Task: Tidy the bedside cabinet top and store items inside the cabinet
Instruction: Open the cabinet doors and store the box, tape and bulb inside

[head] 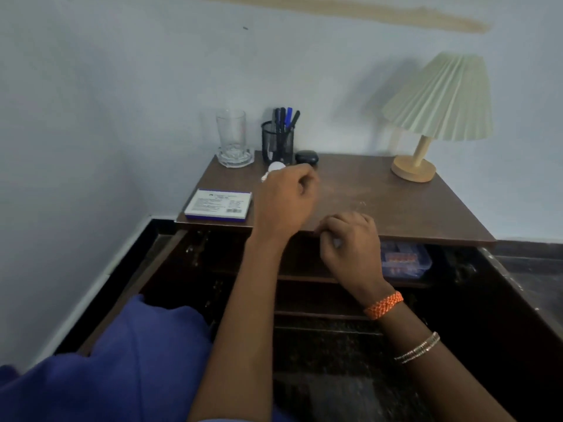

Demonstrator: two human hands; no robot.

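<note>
The brown cabinet top carries a white and blue flat box at its front left corner. A clear glass, a black mesh pen holder with several pens and a small black case stand along the back. My left hand hovers over the top, its fingers closed on a small white object that is mostly hidden. My right hand is at the cabinet's front edge, fingers curled around something small and pale that I cannot make out. The cabinet stands open below, with a clear plastic box on its upper shelf.
A pleated cream lamp on a wooden base stands at the back right of the top. Both cabinet doors hang open to either side. A wall runs behind and to the left. Blue fabric covers my lap at lower left.
</note>
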